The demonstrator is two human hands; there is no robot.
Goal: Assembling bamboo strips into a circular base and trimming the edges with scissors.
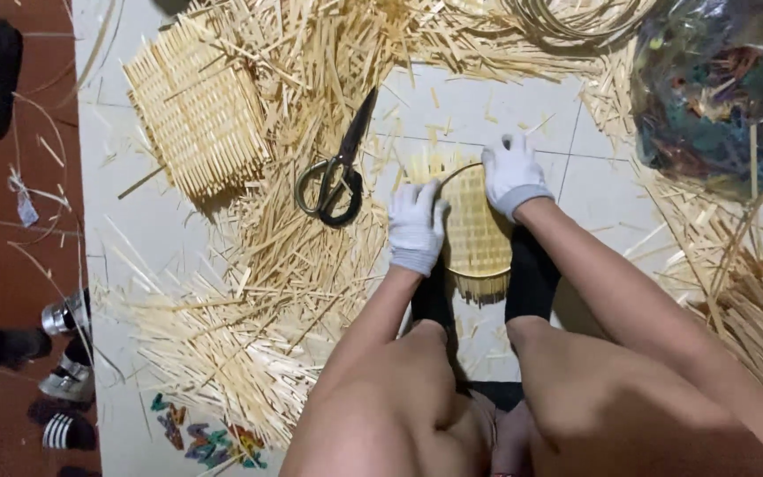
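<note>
My left hand (415, 226), in a white glove, lies closed on the left edge of the small woven bamboo mat (477, 231), and my right hand (512, 173), also gloved, is clamped on the thin curved strip (457, 170) at the top edge of the mat. The mat lies on the white tiled floor (479, 106), between my two knees and just in front of my feet in black socks. To do this step well, I think the left hand must press the mat flat so the weave does not open, while the right hand bends the strip slowly along the edge, because a thin strip like this can break easily. The black scissors (337, 172) lie just beside the left hand, on a heap of loose bamboo splints (249, 291), with the blades pointing away from me. A bigger woven panel (194, 110) lies further to the left. More splints cover the floor on the right side, near a full plastic bag (721, 88) with colourful things inside. The many loose splints around the mat can slide under it and disturb the work. On the red floor at the far left I see some slippers (64, 389).
</note>
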